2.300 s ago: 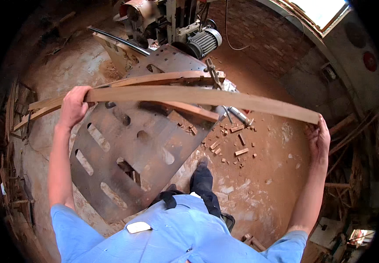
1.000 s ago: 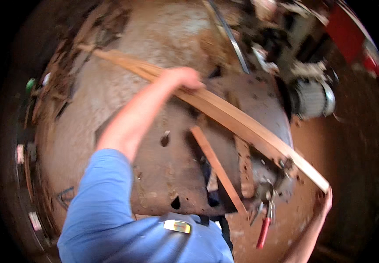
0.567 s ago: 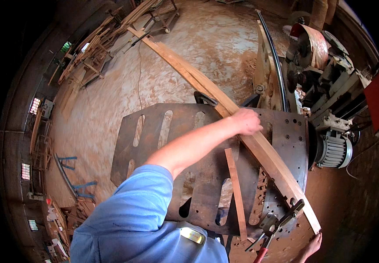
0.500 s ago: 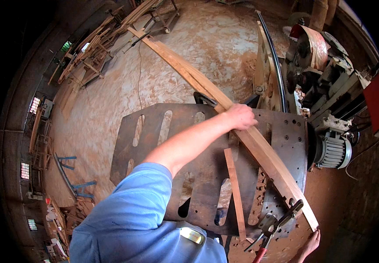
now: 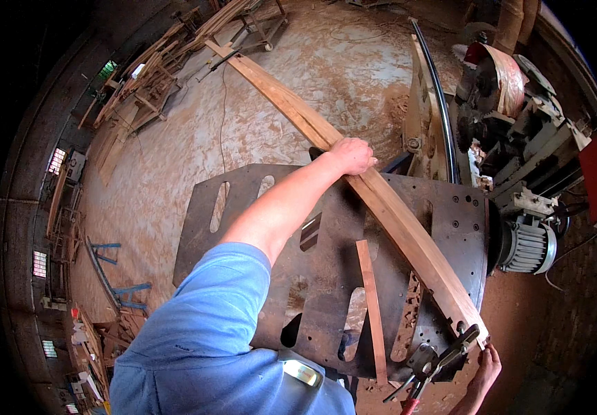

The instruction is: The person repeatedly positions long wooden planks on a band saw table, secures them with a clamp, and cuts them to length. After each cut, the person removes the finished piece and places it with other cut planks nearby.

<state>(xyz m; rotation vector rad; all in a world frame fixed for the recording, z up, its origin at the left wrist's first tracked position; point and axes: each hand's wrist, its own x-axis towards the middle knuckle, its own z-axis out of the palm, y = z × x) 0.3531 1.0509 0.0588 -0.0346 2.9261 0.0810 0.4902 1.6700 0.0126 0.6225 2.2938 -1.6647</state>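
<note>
A long wooden beam [image 5: 409, 238] lies slantwise across a dark slotted metal table [image 5: 243, 221], its far part reaching out past the table's edge. My left hand [image 5: 352, 156] is closed over the beam near the table's far edge. At the beam's near end, my right hand [image 5: 486, 373] has its bent fingers together against the end corner. A locking clamp [image 5: 443, 360] with red handles sits at the table's near right corner, close beside that end. Left of the beam, a thin wooden strip [image 5: 372, 311] rests on the table and overhangs its near edge.
A machine with a grey motor [image 5: 530, 247] stands to the right, with a black bar [image 5: 439, 104] and an upright board beyond the table. Stacked timber [image 5: 143, 86] lies on trestles at the far left. Wood chips [image 5: 409, 311] show below the slots.
The beam has slid away from me, toward the far left. Both hands have moved with it, and its near end now lies closer to the clamp.
</note>
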